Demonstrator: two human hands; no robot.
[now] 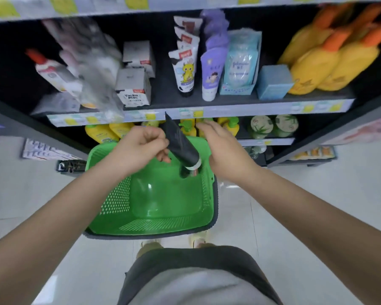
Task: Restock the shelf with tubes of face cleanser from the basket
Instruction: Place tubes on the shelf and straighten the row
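My left hand (141, 146) is closed on a dark grey tube of face cleanser (180, 143), which tilts with its white cap down over the green basket (154, 223). Beneath the cap another dark tube (185, 171) lies against the basket's far wall. My right hand (220, 146) hovers just right of the held tube, fingers apart and holding nothing. The black shelf (163, 96) stands straight ahead above the basket. A blurred grey-white pack (97, 69) fills its left part.
The shelf holds white boxes (133, 86), a cartoon tube (185, 71), a purple tube (212, 73), a blue pouch box (240, 64), a blue box (273, 81) and yellow bottles (326, 60). Lower shelves carry yellow bottles (110, 130) and green jars (273, 126). White tiled floor (295, 205) surrounds the basket.
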